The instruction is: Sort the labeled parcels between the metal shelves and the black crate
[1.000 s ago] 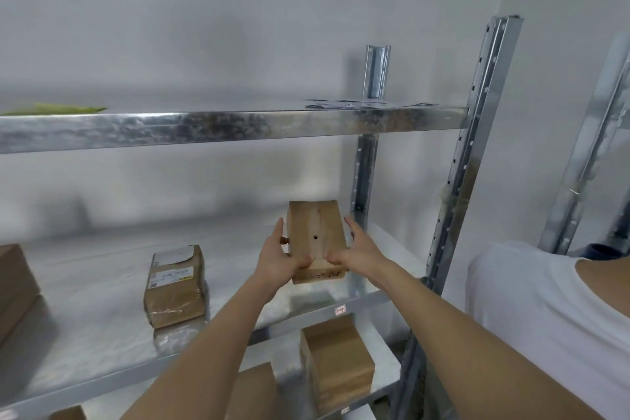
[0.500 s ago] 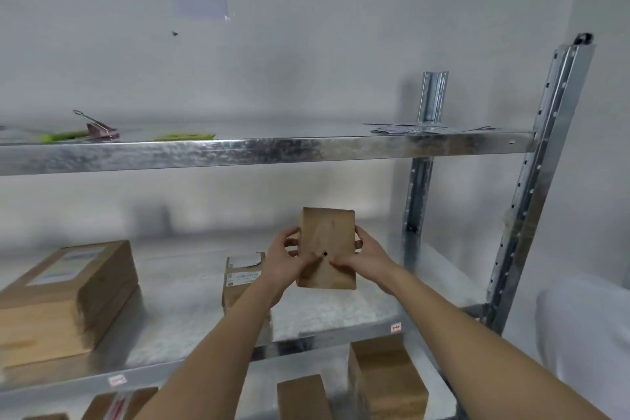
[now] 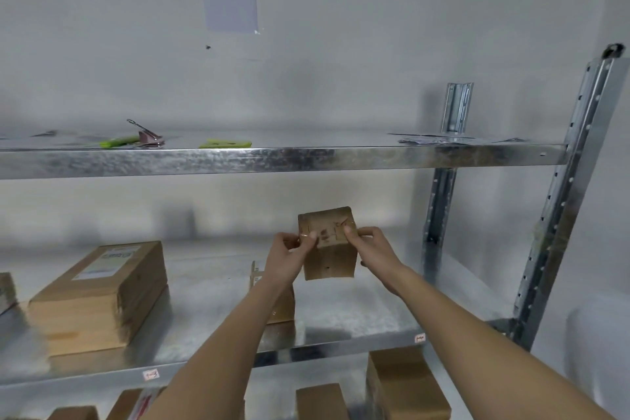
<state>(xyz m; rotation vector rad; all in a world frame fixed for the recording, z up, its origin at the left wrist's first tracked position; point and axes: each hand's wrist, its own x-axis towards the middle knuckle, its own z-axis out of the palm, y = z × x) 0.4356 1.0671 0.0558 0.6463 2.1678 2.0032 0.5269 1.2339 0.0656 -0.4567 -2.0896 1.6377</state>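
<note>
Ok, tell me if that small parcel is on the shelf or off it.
Off it: both hands, left hand and right hand, hold the small parcel above the middle shelf.

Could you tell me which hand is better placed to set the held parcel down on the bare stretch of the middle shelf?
Right hand, probably: bare shelf lies below it, while the left hand hangs over another small parcel.

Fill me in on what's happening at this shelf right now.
A person holds a small brown parcel in the air with both hands, left hand and right hand, in front of the middle metal shelf. They seem to be turning it to read its markings. A larger labeled parcel already sits on that shelf to the left. No black crate is in view.
</note>
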